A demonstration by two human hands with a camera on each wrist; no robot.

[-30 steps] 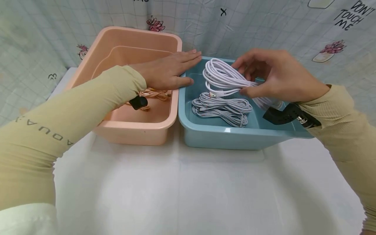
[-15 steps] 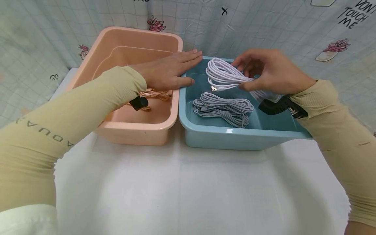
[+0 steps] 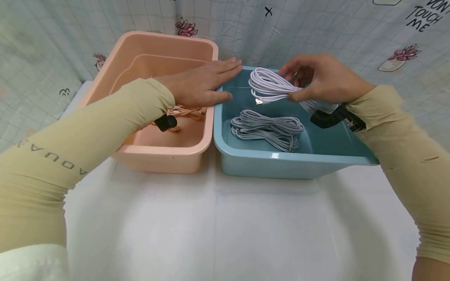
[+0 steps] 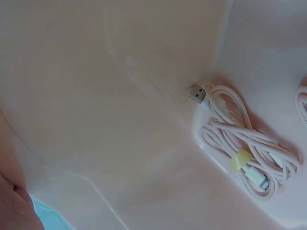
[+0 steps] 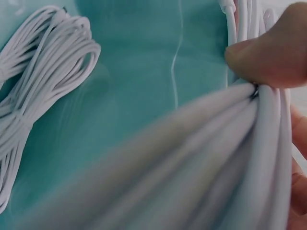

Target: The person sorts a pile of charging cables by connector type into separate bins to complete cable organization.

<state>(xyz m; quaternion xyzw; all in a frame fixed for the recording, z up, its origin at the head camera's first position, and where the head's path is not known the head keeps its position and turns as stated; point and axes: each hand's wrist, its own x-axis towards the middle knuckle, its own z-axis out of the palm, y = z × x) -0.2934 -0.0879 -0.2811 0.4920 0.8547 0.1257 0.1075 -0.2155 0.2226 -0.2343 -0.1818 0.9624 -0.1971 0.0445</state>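
My right hand (image 3: 318, 80) pinches a coiled white USB cable (image 3: 268, 84) between thumb and fingers above the blue bin (image 3: 263, 164). A metal USB plug hangs at the coil's lower left. In the right wrist view the thumb (image 5: 268, 52) presses on the cable (image 5: 216, 158) near a dark tie. Below it, a grey-white cable bundle (image 3: 267, 128) lies on the blue bin's floor. My left hand (image 3: 200, 84) rests flat, fingers straight, across the adjoining rims of the blue bin and the peach bin (image 3: 168, 150).
Inside the peach bin lie peach cables (image 3: 186, 112); the left wrist view shows a bundled cable (image 4: 244, 143) with a USB plug and yellow band. Both bins stand side by side on a white table (image 3: 211, 226), against a patterned cloth (image 3: 239, 27) at the back.
My right hand has shifted slightly, carrying the white cable a little right and upward, away from the bundle on the bin's floor. The left hand stays on the rims.
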